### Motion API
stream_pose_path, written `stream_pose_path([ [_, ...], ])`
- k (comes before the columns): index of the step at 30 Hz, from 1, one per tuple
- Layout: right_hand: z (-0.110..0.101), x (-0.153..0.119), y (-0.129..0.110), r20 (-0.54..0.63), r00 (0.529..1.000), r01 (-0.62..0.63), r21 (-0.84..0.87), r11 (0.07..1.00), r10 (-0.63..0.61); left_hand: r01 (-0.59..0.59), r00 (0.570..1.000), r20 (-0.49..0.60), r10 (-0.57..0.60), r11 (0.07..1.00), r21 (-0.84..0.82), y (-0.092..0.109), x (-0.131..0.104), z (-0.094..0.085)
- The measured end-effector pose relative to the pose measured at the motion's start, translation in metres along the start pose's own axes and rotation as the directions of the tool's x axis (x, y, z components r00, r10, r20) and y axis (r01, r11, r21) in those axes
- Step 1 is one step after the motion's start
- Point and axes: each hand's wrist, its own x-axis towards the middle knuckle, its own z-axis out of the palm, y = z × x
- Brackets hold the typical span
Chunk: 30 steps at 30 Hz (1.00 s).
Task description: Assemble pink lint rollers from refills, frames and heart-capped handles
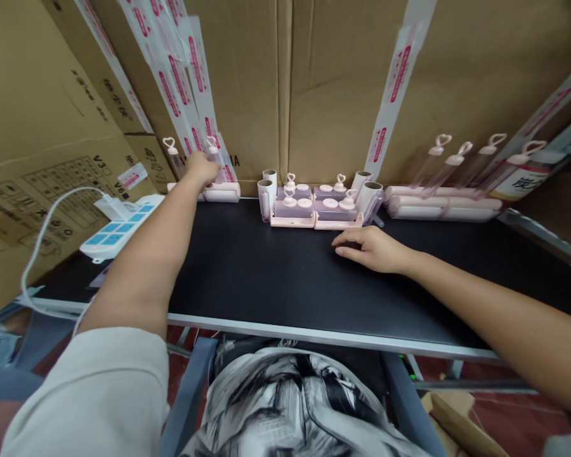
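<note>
At the back left of the black table (266, 273), my left hand (202, 170) is closed around a clear tube with a heart-topped pink cap (212, 147); its fingertips are partly hidden. A similar heart-topped tube (171, 149) stands left of it, and a pink-and-white cylinder (223, 192) lies just below the hand. My right hand (374, 249) hovers or rests over the table, fingers loosely stretched and holding nothing. Just beyond it are pale pink trays (292, 222) carrying translucent purple boxes (335, 212) with heart knobs. White hollow rolls (372, 190) stand at both ends of these.
Along the back right lie pink-and-white cylinders (419, 206) with several heart-handled tubes (450, 168) and a labelled bottle (523, 178). At left sits a power strip (118, 231) with a white cable (40, 244). Large cardboard boxes (333, 82) wall the back.
</note>
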Motion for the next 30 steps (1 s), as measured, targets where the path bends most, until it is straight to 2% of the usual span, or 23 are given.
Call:
stream_pose_path([
  [1,0.0,0.0,0.0,0.001,1.0,0.003,0.0,1.0,-0.003,0.047,0.998,-0.037,-0.047,0.999,-0.009,-0.001,0.003,0.004],
  [3,0.0,-0.001,0.0,0.006,1.0,0.007,0.003,1.0,-0.007,0.133,0.97,-0.201,-0.137,0.991,-0.033,0.002,0.005,0.009],
  [5,0.0,-0.001,0.001,0.011,1.0,0.005,0.008,1.0,-0.005,0.06,0.94,-0.336,-0.057,0.998,-0.003,0.01,-0.002,0.013],
  [7,0.001,0.0,0.001,0.009,1.0,0.007,0.014,1.0,-0.008,-0.077,0.917,-0.387,0.094,0.995,0.058,0.023,-0.016,0.017],
  [9,0.001,0.0,0.002,0.002,1.0,0.018,0.017,1.0,-0.018,-0.219,0.936,-0.262,0.237,0.971,0.097,0.039,-0.036,0.022],
  [10,0.001,0.0,0.002,-0.001,1.0,0.025,0.017,1.0,-0.025,-0.313,0.928,-0.176,0.329,0.943,0.115,0.047,-0.048,0.024],
  [12,0.001,0.001,0.002,-0.004,0.999,0.036,0.016,0.999,-0.036,-0.468,0.881,0.023,0.472,0.864,0.188,0.061,-0.072,0.028],
  [14,0.001,0.001,0.001,-0.001,0.999,0.042,0.016,0.999,-0.042,-0.539,0.842,0.159,0.515,0.795,0.278,0.071,-0.092,0.031],
  [16,0.0,0.001,0.0,0.002,0.999,0.05,0.018,0.999,-0.05,-0.536,0.844,0.22,0.489,0.756,0.375,0.075,-0.105,0.034],
  [19,0.0,0.001,0.0,0.005,0.998,0.059,0.012,0.998,-0.059,-0.499,0.866,0.244,0.436,0.747,0.44,0.073,-0.11,0.039],
  [23,0.0,0.001,-0.001,-0.005,0.999,0.044,0.027,0.999,-0.043,-0.491,0.871,0.233,0.433,0.785,0.377,0.069,-0.105,0.035],
  [27,0.001,0.0,-0.004,-0.026,1.0,0.003,0.079,0.997,-0.001,-0.479,0.878,0.123,0.464,0.835,0.272,0.077,-0.109,0.004],
  [30,-0.001,0.001,-0.011,-0.052,0.999,0.004,0.113,0.994,0.002,-0.523,0.851,-0.001,0.526,0.847,0.09,0.09,-0.129,-0.022],
])
